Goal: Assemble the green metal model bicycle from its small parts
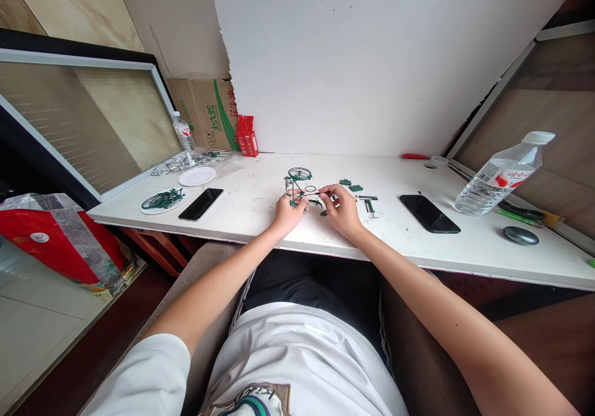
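Near the middle of the white table (pixel 251 217), my left hand (pixel 289 211) is closed on a small green model bicycle (pixel 295 186), with a spoked wheel pointing away from me. My right hand (pixel 340 206) pinches a thin dark tool (pixel 320 193), its tip directed left at the bicycle frame. Just beyond my right hand lie small green pieces (pixel 356 188), and a dark green piece with thin parts (pixel 369 206) is to its right. A small ring (pixel 310 188) shows between the hands. What the tool tip touches is too small to tell.
At the left are a plate of green parts (pixel 162 200), a white plate (pixel 197 176), a phone (pixel 201 204) and a red box (pixel 248 137). On the right are another phone (pixel 430 213), a water bottle (pixel 502 174) and a dark oval object (pixel 520 235).
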The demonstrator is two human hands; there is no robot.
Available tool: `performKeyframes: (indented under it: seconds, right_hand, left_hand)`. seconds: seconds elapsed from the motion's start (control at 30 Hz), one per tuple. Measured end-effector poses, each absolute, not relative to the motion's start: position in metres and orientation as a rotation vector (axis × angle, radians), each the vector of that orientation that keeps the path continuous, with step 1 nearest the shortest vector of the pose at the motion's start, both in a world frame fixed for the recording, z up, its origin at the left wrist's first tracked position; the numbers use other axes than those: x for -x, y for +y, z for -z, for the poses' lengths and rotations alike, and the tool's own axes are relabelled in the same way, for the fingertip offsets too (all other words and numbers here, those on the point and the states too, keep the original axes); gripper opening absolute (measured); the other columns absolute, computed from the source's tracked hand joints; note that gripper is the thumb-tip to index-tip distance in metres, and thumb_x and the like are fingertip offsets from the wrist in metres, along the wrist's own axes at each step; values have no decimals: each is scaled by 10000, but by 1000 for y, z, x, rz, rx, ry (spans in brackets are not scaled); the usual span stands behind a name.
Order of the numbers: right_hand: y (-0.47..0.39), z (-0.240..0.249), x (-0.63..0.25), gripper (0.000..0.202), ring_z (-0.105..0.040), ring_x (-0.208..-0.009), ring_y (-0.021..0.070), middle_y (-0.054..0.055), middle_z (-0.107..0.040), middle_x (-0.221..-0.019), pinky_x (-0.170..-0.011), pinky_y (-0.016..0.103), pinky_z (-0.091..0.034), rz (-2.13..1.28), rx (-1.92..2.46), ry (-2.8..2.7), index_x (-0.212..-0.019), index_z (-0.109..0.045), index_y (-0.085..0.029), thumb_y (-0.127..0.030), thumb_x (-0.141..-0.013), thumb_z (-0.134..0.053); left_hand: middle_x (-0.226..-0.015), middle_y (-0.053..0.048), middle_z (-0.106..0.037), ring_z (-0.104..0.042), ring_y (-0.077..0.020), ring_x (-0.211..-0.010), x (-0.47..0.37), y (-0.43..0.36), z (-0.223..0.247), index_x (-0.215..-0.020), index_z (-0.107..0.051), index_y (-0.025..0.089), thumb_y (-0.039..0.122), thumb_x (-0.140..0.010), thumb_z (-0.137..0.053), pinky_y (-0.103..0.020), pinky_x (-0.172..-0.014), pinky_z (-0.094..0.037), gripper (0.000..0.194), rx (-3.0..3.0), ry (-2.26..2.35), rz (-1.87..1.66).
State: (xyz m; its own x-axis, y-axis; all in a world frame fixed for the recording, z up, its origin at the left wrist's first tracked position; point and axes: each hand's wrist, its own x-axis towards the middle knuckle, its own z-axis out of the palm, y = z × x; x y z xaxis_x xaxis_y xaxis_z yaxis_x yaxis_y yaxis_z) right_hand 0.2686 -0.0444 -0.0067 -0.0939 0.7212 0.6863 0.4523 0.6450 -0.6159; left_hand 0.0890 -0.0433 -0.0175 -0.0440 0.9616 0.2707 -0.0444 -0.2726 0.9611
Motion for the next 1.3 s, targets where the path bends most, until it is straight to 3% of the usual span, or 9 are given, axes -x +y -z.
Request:
performKeyframes:
  seconds: [0.53,0.67,0.83,1.03,1.3]
  right_hand:
    - [-43,8,-268,232,-704,-917,238,87,-777,-1093,-652,355,-532,-244,942,-1746,-1059,-710,-244,-433,-1046,-576]
    - [-42,10,-269,285,-725,-926,258,91,-801,-1088,-667,378,-547,-217,950,-1766,-1048,-745,-247,-485,-1039,-586]
    - [-41,11,-272,393,-729,-782,256,89,-826,-1067,-700,412,-560,-243,1031,-1764,-1017,-791,-252,-594,-1013,-598]
    - [-45,8,-271,520,-716,-695,252,80,-812,-829,-667,382,-522,-257,1060,-1772,-857,-786,-235,-690,-990,-572]
    - [-47,6,-270,651,-596,-514,191,35,-667,-560,-627,356,-457,-266,1077,-1763,-604,-615,-223,-695,-1033,-481]
  left_hand:
    - [-875,-47,-758,-714,-132,-670,-89,-43,17,-1106,-650,158,236,-915,-732,-278,-757,-582,222,-1344,1065,-1455]
    - [-888,-51,-763,-724,-146,-680,-88,-42,18,-1132,-648,163,256,-917,-738,-294,-763,-581,251,-1341,1094,-1450]
    - [-899,-64,-770,-744,-159,-689,-87,-42,19,-1132,-647,156,237,-936,-705,-301,-782,-581,220,-1365,1114,-1434]
    - [-945,-90,-790,-765,-176,-724,-87,-43,18,-1123,-652,153,251,-947,-698,-315,-808,-591,206,-1385,1112,-1422]
    - [-924,-83,-788,-779,-186,-738,-88,-43,20,-1145,-650,155,266,-947,-718,-302,-781,-591,237,-1494,1083,-1402]
